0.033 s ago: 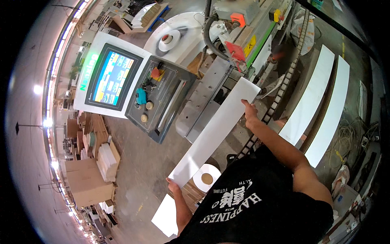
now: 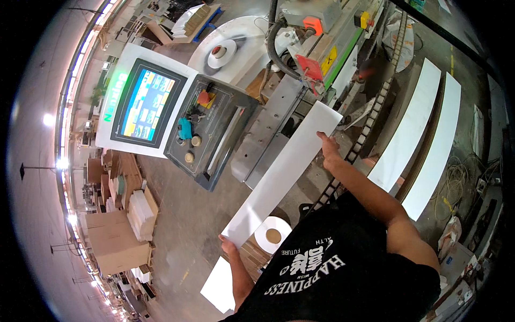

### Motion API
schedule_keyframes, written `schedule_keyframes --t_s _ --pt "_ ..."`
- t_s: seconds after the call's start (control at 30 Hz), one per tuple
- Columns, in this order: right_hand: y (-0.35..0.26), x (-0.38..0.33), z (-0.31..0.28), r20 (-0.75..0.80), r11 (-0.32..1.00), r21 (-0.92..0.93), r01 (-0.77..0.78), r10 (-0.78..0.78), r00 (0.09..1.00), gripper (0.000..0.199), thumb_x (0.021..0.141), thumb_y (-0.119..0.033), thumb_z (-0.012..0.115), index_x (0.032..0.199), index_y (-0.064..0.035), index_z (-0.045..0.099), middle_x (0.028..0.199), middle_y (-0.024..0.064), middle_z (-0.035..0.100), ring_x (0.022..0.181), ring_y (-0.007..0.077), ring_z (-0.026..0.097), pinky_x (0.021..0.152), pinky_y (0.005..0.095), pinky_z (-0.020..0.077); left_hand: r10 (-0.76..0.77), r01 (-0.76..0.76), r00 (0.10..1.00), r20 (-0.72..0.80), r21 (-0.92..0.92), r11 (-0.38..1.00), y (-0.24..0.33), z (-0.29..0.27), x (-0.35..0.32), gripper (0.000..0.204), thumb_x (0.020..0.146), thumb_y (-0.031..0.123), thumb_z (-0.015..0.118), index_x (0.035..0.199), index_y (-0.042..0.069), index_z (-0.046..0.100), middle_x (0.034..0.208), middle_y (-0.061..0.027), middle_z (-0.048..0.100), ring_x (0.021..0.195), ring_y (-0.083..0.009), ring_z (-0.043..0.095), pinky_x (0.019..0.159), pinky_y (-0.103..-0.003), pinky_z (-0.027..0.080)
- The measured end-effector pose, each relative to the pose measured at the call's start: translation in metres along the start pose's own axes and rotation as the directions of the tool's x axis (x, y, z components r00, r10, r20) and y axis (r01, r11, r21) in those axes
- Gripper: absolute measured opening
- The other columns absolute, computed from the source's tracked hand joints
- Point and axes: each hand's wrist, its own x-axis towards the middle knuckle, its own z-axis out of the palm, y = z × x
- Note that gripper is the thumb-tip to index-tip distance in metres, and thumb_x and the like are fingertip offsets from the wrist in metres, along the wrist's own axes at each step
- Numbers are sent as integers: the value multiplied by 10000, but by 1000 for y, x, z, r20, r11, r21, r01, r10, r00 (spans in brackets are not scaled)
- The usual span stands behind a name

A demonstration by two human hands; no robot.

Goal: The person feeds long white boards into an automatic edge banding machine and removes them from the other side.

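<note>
A long white board (image 2: 281, 174) slants across the middle of the head view, held between both hands. My left hand (image 2: 229, 244) grips its near end at the lower left. Along the right edge, close to the far end, my right hand (image 2: 329, 145) has its fingers on the board; part of the grip is hidden beneath it. The far end of the board lies by the metal infeed (image 2: 268, 129) of a machine with a green strip and a red plate (image 2: 310, 68). Next to this infeed stands a control panel with a lit screen (image 2: 148, 103).
Two stacks of long white boards (image 2: 405, 126) stand to the right, beyond a chain track (image 2: 370, 121). A white roll (image 2: 272, 235) with a brown core sits below the held board. Another white panel (image 2: 219, 284) lies by my left forearm. Cardboard boxes (image 2: 115, 239) are stacked at left.
</note>
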Motion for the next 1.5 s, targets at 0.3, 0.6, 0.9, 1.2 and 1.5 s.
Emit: schedule_keyframes --t_s 0.3,0.6,0.9,1.2,1.5 --pt "29 41 18 140 957 155 246 -268 953 1036 933 -472 715 1670 -86 97 1721 173 121 1572 342 185 1253 506 214 260 -247 965 42 -200 948 10 0 36 625 1040 521 569 1104 -89 687 1031 -183 720 926 -261 655 857 -399 519" --pt "8 36 26 268 959 101 264 -282 921 1071 942 -602 654 1679 -115 49 1742 109 94 1592 307 126 1268 493 129 204 -154 968 147 -295 943 36 -1 12 596 1022 475 637 1260 -70 617 1153 -183 673 1030 -264 622 937 -402 495" --pt "15 37 22 339 898 307 315 -412 846 897 1074 -507 492 1664 -78 -31 1738 132 53 1609 260 48 1306 394 74 821 -924 360 443 295 245 111 25 -106 993 880 607 716 1652 170 270 1733 -142 140 1578 -418 139 1267 -582 147" --pt "25 47 26 416 862 268 431 -507 755 879 1077 -581 401 1670 -79 -11 1741 150 -23 1610 294 -10 1298 461 20 841 -880 420 341 379 286 114 52 -115 816 1010 691 405 1668 242 228 1738 -130 126 1576 -449 116 1263 -598 131" --pt "36 107 -19 399 856 442 268 -455 796 644 1133 -461 212 1649 -77 198 1742 94 117 1599 267 118 1301 466 33 868 -883 431 246 313 350 109 59 -113 814 977 713 425 1645 263 307 1729 -144 150 1563 -478 123 1265 -601 142"
